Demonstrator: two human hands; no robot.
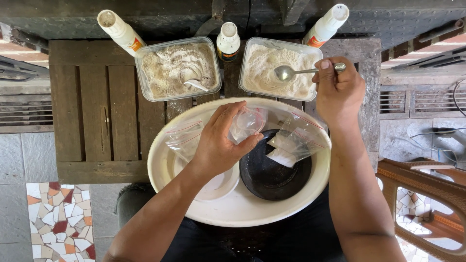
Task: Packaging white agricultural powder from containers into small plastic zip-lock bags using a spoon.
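Centrally, our left hand (221, 145) pinches a small clear plastic bag (245, 123), fingers curled around it, over the wide white basin (160, 170) in the lower middle of the frame. Our right hand (340, 92), at upper right, is closed on the handle of a metal spoon (286, 73), whose bowl hovers above the pale powder in the right-hand clear tub (276, 68). A second tub (177, 68) sits upper left of it. Inside the basin lie a black bowl (272, 177) and more clear bags (296, 140).
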